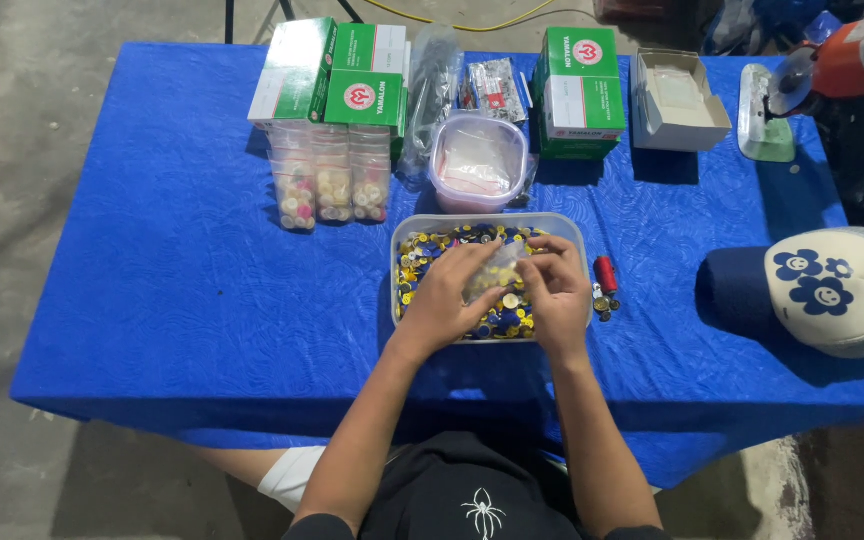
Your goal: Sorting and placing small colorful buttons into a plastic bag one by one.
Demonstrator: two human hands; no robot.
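Pinching a small clear plastic bag (497, 272) between left hand (444, 300) and right hand (555, 290), both fingers closed on it, above a clear tub of yellow and blue buttons (414, 262), red lighter (605, 273) beside, filled button bags (330, 185) farther left, blue tablecloth (202, 280) beneath.

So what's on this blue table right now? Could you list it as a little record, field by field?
surface: blue cloth-covered table
left hand: holds small clear plastic bag over the tub
right hand: pinches the same bag
tub: clear rectangular plastic tub of yellow and blue buttons
behind: green and white cardboard boxes, filled clear bags, round lidded container
right side: small red cylinder, cream cap with blue flowers
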